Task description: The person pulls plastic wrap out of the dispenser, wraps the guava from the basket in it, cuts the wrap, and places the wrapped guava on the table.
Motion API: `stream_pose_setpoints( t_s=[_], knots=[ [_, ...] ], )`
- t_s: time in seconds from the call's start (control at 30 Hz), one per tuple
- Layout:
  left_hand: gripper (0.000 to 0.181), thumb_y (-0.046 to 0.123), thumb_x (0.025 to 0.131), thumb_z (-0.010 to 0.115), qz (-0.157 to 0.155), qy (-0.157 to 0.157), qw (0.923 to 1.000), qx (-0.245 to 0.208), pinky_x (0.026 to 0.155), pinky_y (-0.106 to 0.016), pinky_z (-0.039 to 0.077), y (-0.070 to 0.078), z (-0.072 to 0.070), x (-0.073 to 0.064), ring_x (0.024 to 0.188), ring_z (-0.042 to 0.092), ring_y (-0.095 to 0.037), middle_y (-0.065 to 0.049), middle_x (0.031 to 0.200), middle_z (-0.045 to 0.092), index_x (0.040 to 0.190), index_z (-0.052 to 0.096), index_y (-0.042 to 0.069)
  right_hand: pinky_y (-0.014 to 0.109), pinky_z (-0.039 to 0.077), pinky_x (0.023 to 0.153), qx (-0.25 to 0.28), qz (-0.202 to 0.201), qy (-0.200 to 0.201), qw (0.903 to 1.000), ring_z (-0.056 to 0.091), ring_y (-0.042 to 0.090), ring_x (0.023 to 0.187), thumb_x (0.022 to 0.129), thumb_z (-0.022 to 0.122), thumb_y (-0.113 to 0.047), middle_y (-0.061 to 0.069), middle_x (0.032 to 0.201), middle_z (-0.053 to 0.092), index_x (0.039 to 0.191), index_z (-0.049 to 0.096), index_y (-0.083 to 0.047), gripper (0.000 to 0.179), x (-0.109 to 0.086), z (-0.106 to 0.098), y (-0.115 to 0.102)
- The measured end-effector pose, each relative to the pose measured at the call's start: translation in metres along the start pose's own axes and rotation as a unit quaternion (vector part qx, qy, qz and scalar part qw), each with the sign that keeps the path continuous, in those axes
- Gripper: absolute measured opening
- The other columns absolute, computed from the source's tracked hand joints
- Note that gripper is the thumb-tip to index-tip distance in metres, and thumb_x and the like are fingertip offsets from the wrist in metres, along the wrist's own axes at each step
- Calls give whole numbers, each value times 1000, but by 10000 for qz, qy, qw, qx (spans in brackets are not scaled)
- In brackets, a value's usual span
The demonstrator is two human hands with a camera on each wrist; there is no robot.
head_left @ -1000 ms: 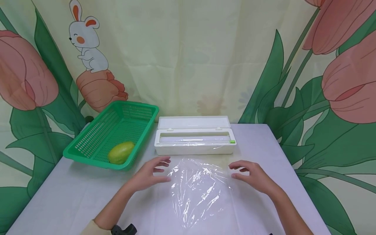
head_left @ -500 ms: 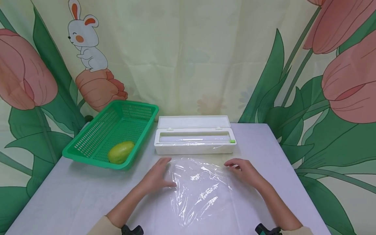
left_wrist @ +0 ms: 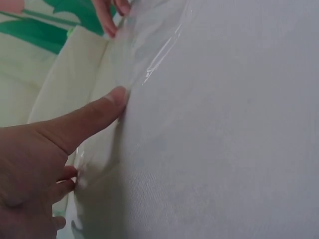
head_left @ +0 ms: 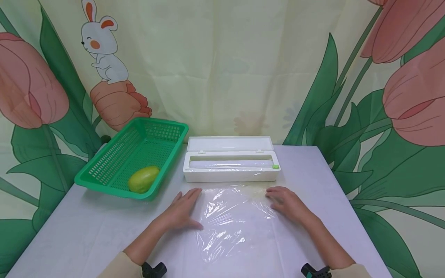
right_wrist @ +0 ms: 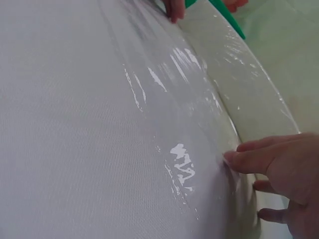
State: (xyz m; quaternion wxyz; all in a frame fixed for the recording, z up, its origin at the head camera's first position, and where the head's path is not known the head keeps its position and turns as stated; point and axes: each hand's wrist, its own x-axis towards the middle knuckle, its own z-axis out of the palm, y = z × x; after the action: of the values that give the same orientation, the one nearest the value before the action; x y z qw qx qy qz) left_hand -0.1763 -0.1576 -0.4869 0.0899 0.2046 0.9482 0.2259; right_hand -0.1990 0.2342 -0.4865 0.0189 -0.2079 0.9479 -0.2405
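A sheet of clear cling film point(head_left: 226, 220) lies wrinkled and shiny on the white table, in front of the white cling film dispenser point(head_left: 229, 176). My left hand point(head_left: 181, 212) is at the sheet's left edge, fingers extended and thumb spread. In the left wrist view the left thumb point(left_wrist: 97, 115) reaches the film's border. At the opposite edge my right hand point(head_left: 287, 205) touches the film with its fingertips. The right wrist view shows the right thumb point(right_wrist: 249, 162) against the film, its other fingers spread on the dispenser side.
The dispenser's lid point(head_left: 230, 144) stands raised, showing the film roll point(head_left: 229, 163) inside; a green slider point(head_left: 276, 166) sits at its right end. On the left, a green plastic basket point(head_left: 104, 192) holds a yellow-green oval fruit point(head_left: 143, 179). A printed curtain point(head_left: 243, 69) hangs behind.
My left hand first moved inward to the film's edge, then slightly back, lying flatter. My right hand moved inward onto the film's right side. The film's creases have shifted and its surface looks flatter.
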Motion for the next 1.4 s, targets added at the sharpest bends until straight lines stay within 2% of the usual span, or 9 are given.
stream_pose_setpoints(
  t_s=[0.17,0.3,0.4,0.53,0.67,0.8,1.07,1.27,1.4],
  knots=[
    [120,51,61,86,195,-146,9997,72,120,-58,11,-8,-5,1,147,27,-28,-12,158,28,153,24,7,61,39,104,-211,97,-172,9996,47,36,131,82,76,-15,9,134,60,124,65,-9,44,-2,-4,2],
    [120,53,61,86,300,-162,9993,142,120,-59,12,-14,-7,3,147,27,-28,-11,158,29,153,24,8,65,34,107,-58,297,-361,9989,38,39,138,83,75,-23,8,141,55,131,60,-11,51,-6,-6,4],
    [115,53,63,85,363,15,9992,145,119,-60,14,-15,-6,4,146,29,-28,-11,157,31,152,28,8,64,31,109,9,361,-426,9984,33,42,140,82,75,-34,10,144,51,135,56,-10,61,-9,-5,6],
    [109,54,67,82,418,279,9987,11,119,-60,15,-13,-3,3,146,30,-29,-12,156,32,151,31,7,67,29,109,-361,378,-416,9978,31,42,142,73,79,-49,11,148,47,139,51,-10,81,-12,1,5],
    [121,63,64,79,278,16,9995,163,119,-62,11,-8,2,-1,149,20,-32,-15,160,22,153,23,3,71,23,109,-690,506,-389,9956,25,42,144,65,82,-56,9,151,42,143,47,-13,95,-15,5,3],
    [133,68,57,79,144,-282,9982,514,117,-65,6,-5,2,-4,150,12,-37,-17,162,14,153,15,1,74,19,108,-987,508,-445,9928,21,46,144,60,81,-63,7,155,37,147,41,-16,107,-18,5,1],
    [143,75,50,77,-40,-558,9923,1107,119,-62,4,-12,-3,-3,151,6,-38,-10,164,9,156,6,8,78,13,107,-1201,530,-772,9883,15,50,144,55,73,-76,4,161,25,154,25,-19,124,-30,3,0],
    [145,74,48,78,269,-580,9939,899,118,-64,3,-19,-9,-6,150,5,-40,-11,163,11,155,8,7,76,11,108,-1140,553,-733,9892,13,47,146,51,70,-81,3,161,24,154,26,-21,128,-45,9,-11],
    [139,72,50,78,623,-396,9941,791,117,-66,6,-22,-14,-9,150,8,-40,-11,163,14,155,14,8,73,22,108,-1186,200,-201,9925,25,43,144,56,76,-72,3,158,32,149,38,-18,114,-51,8,-22]
  ],
)
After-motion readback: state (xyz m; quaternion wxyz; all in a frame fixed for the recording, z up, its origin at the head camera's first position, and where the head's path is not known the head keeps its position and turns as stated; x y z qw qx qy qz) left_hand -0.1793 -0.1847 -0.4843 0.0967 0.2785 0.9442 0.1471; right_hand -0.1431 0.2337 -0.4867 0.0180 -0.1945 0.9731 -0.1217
